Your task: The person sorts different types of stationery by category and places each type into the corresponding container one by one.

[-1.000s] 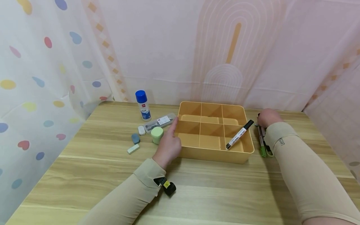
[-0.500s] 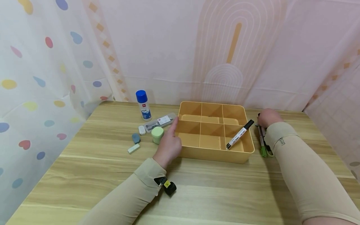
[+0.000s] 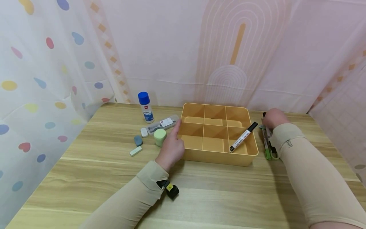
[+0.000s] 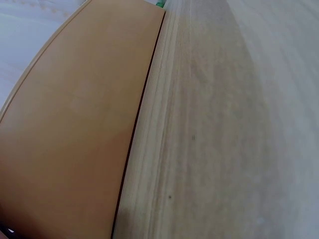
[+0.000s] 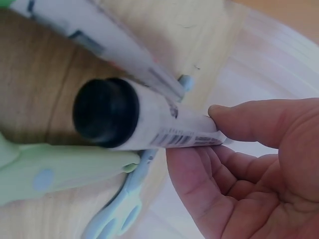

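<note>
Our left hand [image 3: 171, 145], index finger straight, touches the tray [image 3: 220, 157]; our right hand [image 3: 275, 118] pinches a black-ended marker [image 5: 162, 119] between thumb and fingers. We'd best pinch steadily, clear of the green-ended marker [image 3: 267, 151] alongside.

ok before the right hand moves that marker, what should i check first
1. Held marker secure: ok, thumb and fingers of the right hand pinch it.
2. Left hand at the organizer: ok, its index finger lies at the left rim.
3. Other marker lying flat: not ok, it slants at the front right compartment, black cap up past the rim.
4. Room in the front middle compartment: ok, its visible floor is bare.
5. Held marker free of the green-ended pen and light green tool: cannot tell, they crowd together in the right wrist view.
</note>
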The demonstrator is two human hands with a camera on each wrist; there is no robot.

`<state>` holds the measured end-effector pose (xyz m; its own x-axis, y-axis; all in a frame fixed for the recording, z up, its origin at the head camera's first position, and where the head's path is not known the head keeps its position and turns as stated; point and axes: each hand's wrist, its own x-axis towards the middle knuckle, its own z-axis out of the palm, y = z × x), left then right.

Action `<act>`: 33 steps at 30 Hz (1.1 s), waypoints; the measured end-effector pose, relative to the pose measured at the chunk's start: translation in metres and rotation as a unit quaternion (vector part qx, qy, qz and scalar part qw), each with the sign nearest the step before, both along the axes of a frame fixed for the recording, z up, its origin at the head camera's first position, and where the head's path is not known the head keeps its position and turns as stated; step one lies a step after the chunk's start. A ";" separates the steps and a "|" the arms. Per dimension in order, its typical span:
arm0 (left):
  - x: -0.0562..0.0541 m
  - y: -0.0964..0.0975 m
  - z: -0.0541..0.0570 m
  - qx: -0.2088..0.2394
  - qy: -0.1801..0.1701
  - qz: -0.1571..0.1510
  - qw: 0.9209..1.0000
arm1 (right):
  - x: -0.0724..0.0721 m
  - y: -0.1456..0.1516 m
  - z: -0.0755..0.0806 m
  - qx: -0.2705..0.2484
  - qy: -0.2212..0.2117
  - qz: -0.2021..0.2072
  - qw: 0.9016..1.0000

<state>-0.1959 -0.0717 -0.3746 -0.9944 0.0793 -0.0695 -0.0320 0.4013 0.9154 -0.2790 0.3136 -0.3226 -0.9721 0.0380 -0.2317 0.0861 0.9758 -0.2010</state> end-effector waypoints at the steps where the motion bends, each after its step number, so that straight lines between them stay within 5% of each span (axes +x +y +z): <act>1: 0.000 0.000 0.000 0.000 0.000 0.000 1.000 | 0.000 0.000 0.001 -0.003 0.002 0.000 1.000; 12: 0.001 0.000 0.001 0.000 -0.007 0.004 1.000 | 0.002 -0.002 0.013 -0.023 0.018 -0.004 1.000; 19: 0.000 0.000 0.001 -0.011 -0.001 0.003 1.000 | 0.010 -0.008 0.024 -0.055 0.066 -0.038 0.996; 33: 0.001 0.000 0.002 -0.004 -0.010 0.004 1.000 | 0.027 -0.020 0.043 -0.199 0.148 -0.114 0.962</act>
<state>-0.1949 -0.0716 -0.3725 -0.9935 0.0705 -0.0893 -0.0529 0.4091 0.9110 -0.2516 0.2938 -0.2797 -0.9747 0.2230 0.0133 0.1700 0.7791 -0.6034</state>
